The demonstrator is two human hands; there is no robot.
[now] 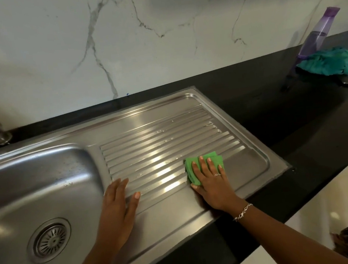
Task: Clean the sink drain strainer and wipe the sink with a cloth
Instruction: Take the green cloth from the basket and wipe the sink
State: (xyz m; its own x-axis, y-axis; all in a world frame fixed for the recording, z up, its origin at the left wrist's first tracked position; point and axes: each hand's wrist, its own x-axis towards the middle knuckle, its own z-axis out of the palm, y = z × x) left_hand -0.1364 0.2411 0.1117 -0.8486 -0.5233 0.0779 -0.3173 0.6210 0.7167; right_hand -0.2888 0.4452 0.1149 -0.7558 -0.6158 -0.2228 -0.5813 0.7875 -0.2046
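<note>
- The right hand (213, 183) is lying flat, pressing a folded green cloth (204, 166) onto the ribbed stainless-steel draining board (161, 145).
- The left hand (115, 209) is resting open on the board's near-left edge, beside the steel sink basin (25, 182).
- The round slotted metal drain strainer (50, 239) is sitting in the basin floor.
- A crumpled teal cloth (328, 63) is lying on the black table (272, 101), well apart.

Both hands lie flat, fingers spread — left (118, 209) forward, right (210, 181) pressing down.
</note>
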